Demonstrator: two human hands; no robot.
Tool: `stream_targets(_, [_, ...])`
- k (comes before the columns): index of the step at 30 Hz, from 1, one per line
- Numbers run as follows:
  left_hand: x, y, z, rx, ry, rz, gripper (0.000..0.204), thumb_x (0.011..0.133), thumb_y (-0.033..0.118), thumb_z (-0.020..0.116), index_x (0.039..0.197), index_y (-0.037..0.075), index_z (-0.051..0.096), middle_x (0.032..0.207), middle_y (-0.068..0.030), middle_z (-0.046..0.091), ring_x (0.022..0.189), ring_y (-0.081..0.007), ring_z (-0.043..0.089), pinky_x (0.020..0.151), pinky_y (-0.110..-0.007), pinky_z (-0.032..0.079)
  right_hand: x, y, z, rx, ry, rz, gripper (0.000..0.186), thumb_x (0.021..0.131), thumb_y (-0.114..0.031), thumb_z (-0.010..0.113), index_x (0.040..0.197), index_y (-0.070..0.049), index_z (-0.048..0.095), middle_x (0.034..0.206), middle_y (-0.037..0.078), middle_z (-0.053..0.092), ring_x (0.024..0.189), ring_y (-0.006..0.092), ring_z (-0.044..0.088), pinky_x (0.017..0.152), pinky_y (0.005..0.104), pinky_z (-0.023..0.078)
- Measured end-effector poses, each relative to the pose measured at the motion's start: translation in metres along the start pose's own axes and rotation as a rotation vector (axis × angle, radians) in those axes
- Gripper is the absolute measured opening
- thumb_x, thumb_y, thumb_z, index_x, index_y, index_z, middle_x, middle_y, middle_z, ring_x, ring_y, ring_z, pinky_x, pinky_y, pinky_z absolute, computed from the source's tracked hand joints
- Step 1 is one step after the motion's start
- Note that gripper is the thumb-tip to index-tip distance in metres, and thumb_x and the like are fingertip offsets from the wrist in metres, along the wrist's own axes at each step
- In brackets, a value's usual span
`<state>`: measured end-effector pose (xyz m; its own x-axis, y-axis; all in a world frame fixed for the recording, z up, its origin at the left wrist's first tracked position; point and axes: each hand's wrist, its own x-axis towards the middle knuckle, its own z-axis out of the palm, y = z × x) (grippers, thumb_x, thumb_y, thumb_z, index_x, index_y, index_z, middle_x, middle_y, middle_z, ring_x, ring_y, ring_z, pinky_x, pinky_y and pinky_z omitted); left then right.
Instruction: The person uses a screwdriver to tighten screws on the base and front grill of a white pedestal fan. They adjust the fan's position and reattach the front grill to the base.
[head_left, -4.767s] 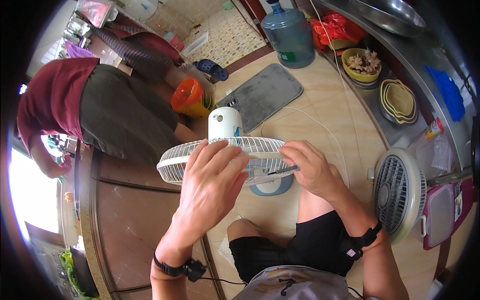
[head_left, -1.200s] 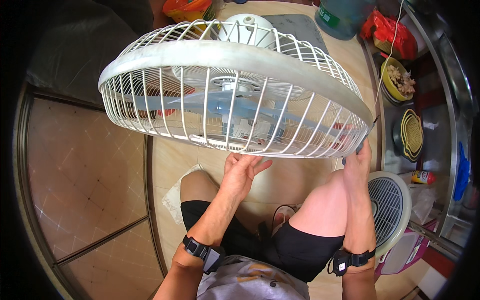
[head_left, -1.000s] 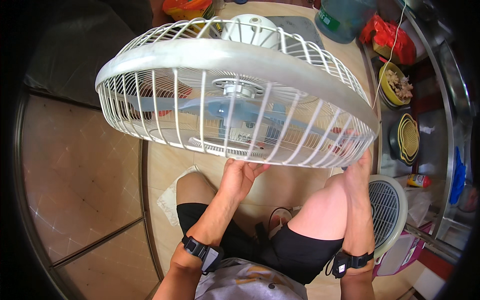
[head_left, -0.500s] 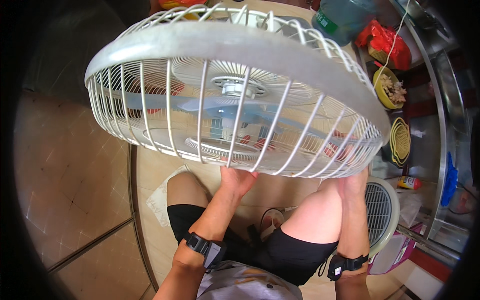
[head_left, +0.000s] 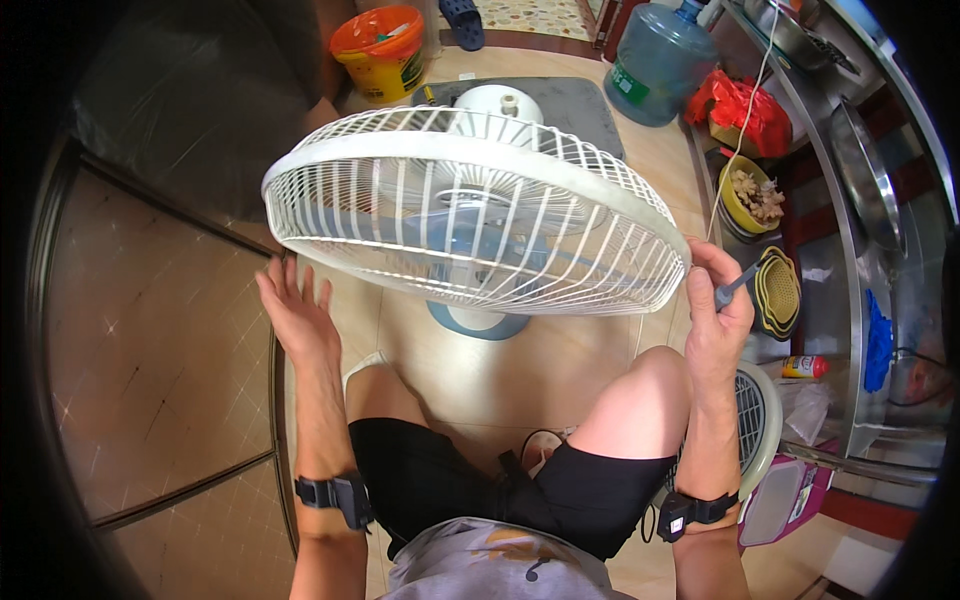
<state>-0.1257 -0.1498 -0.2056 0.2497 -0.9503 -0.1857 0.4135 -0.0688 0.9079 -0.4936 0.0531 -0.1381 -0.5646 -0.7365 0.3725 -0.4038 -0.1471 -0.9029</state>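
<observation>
A standing fan [head_left: 470, 150] fills the middle, its round white wire guard tilted toward me. Pale blue blades show through the wires, and a blue-and-white base [head_left: 480, 322] rests on the floor below. My left hand [head_left: 305, 318] is off the guard's left side, palm up, with fingers spread and nothing in it. At the guard's right rim is my right hand [head_left: 718, 315], thumb and fingertips close to the wires. Across its curled fingers lies a slim grey-blue tool [head_left: 738, 284]; its exact kind is unclear. Whether these fingertips touch the rim I cannot tell.
Behind the fan lie a dark grey board [head_left: 575, 105], an orange-lined bucket [head_left: 380, 50] and a large blue water jug [head_left: 660, 65]. Along the right are a yellow bowl of ginger-like roots [head_left: 752, 195], yellow baskets [head_left: 778, 292] and a metal rack [head_left: 850, 400]. A round grille [head_left: 755, 410] leans by my right knee.
The fan is farther from me and lower in view, its base now visible on the floor. My left hand has let go and moved left; my right has moved up to the rim with the grey-blue tool.
</observation>
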Motion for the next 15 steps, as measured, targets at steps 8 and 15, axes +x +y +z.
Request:
stream_targets(8, [0.020,0.035,0.033,0.246,-0.297,0.152,0.077,0.101,0.058,0.042,0.154,0.002,0.035,0.146,-0.0108,0.051,0.130,-0.0222,0.051,0.106,-0.038,0.040,-0.028,0.018,0.004,-0.014,0.125,0.273,0.032,0.102,-0.016,0.058,0.128,0.002,0.059,0.105,0.006,0.066,0.086,0.0115,0.065,0.069,0.0255,0.055])
stream_targets(15, [0.027,0.029,0.028,0.149,-0.411,0.122,0.051,0.102,0.046,0.042,0.134,0.009,0.055,0.134,-0.0051,0.060,0.122,-0.0176,0.056,0.106,-0.038,0.041,-0.031,0.029,0.012,0.066,0.102,0.493,0.033,0.102,-0.020,0.058,0.130,-0.002,0.059,0.114,0.004,0.068,0.085,0.0115,0.066,0.062,0.0236,0.054])
